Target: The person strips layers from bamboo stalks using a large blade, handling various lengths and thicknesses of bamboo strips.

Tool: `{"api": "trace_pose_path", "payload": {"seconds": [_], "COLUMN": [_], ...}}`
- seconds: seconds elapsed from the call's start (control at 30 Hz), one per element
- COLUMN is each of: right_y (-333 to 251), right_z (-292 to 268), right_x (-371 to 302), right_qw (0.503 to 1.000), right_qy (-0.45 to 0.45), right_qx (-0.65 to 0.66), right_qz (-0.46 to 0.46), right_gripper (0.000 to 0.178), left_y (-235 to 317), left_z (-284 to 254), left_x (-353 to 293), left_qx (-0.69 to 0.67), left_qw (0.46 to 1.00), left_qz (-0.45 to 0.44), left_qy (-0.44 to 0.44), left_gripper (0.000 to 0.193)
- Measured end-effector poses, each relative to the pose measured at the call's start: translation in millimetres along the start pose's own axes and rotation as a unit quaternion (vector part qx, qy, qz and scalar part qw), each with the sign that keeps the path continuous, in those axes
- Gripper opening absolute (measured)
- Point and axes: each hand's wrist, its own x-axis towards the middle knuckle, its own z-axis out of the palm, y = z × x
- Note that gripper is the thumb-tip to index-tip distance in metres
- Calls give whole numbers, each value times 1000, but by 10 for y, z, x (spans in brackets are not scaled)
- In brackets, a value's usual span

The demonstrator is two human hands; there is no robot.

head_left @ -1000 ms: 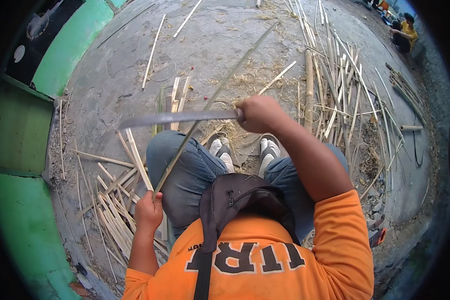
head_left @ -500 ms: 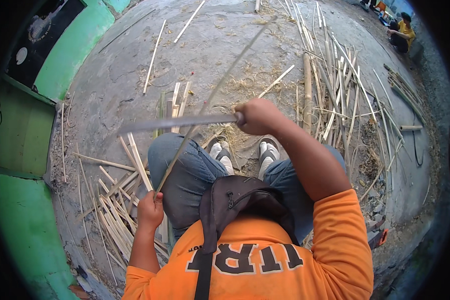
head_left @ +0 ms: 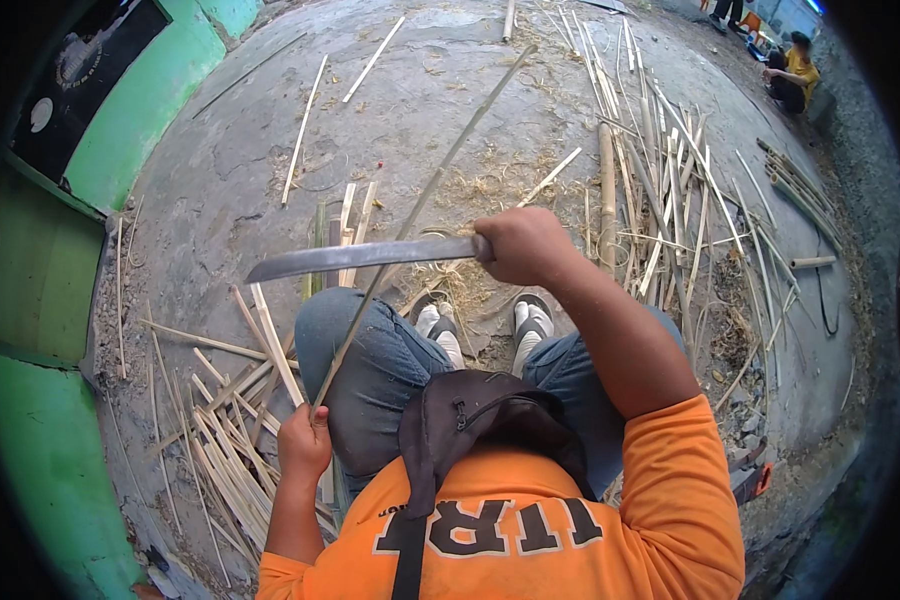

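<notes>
My left hand (head_left: 304,440), beside my left knee, is closed around the lower end of a long, thin bamboo strip (head_left: 425,190). The strip slants up and away to the right, past my knee. In my right hand (head_left: 526,246), out in front of my shins, is the handle of a machete (head_left: 360,257). Its broad metal blade points left and crosses the strip above my left knee. I cannot tell whether blade and strip are pressed together.
Split bamboo strips (head_left: 235,450) are heaped by my left leg. Another pile of strips (head_left: 675,190) and a thick bamboo pole (head_left: 607,195) lie ahead right. Shavings (head_left: 490,195) litter the concrete before my feet. A saw-like tool with an orange handle (head_left: 755,483) lies at right. A person (head_left: 794,75) sits far right.
The machete blade, blurred before, now shows sharply and sits slightly lower in the picture. The strip's far end is a little lower and farther left. The whole view has shifted slightly; both grips stay the same.
</notes>
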Motion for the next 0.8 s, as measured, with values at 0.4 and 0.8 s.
{"api": "trace_pose_path", "payload": {"seconds": [0.4,0.8], "right_y": [-52,451], "right_z": [168,55], "right_x": [3,26], "right_qw": [1000,988], "right_qy": [13,53], "right_qx": [14,82], "right_qz": [-7,121], "right_gripper": [23,28], "left_y": [-35,73], "left_z": [-26,-152], "left_x": [13,7], "left_qx": [31,33], "left_qw": [999,999], "left_qz": [-3,-13], "left_qy": [-9,-27], "left_gripper": [66,67]}}
